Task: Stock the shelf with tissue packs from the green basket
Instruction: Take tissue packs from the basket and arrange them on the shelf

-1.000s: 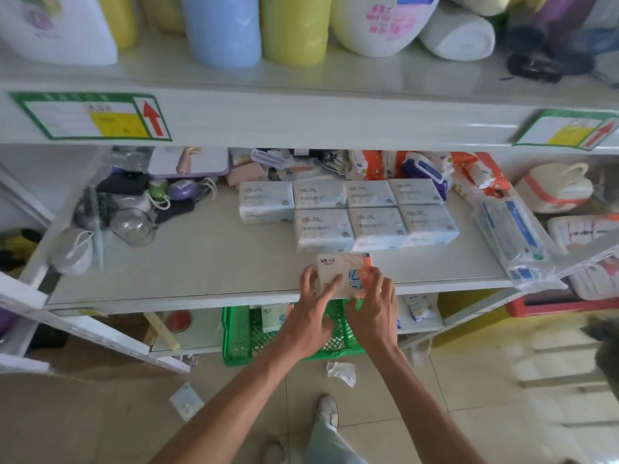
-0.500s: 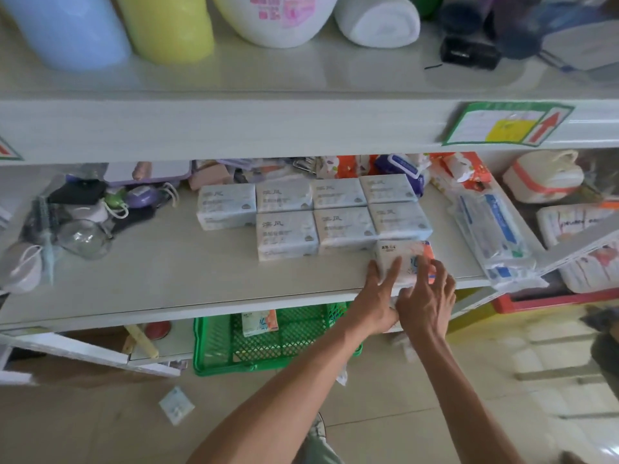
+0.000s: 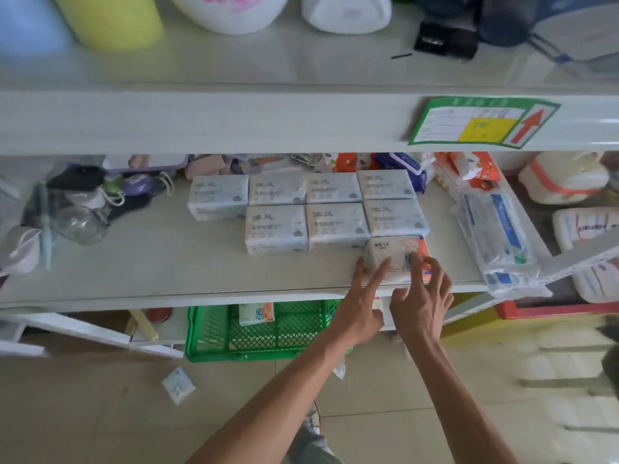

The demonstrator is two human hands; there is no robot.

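Note:
A white-and-orange tissue pack [image 3: 397,257] lies on the white shelf [image 3: 167,266], right in front of the right-hand column of several grey-blue tissue packs [image 3: 335,226]. My left hand [image 3: 360,308] touches the pack's front left with straight fingers. My right hand [image 3: 422,303] rests its fingertips on the pack's front right edge, fingers only slightly bent. Below the shelf stands the green basket [image 3: 207,329], with one more white-and-orange pack [image 3: 256,313] inside it.
A long plastic-wrapped package [image 3: 495,236] hangs over the shelf's right front corner. Glassware and small clutter [image 3: 77,222] fill the shelf's left end. Bottles stand on the upper shelf, above a green price label [image 3: 482,122]. A paper scrap [image 3: 177,385] lies on the floor.
Both hands have slid the white-and-orange pack rightwards along the shelf front and back against the right column of grey-blue packs.

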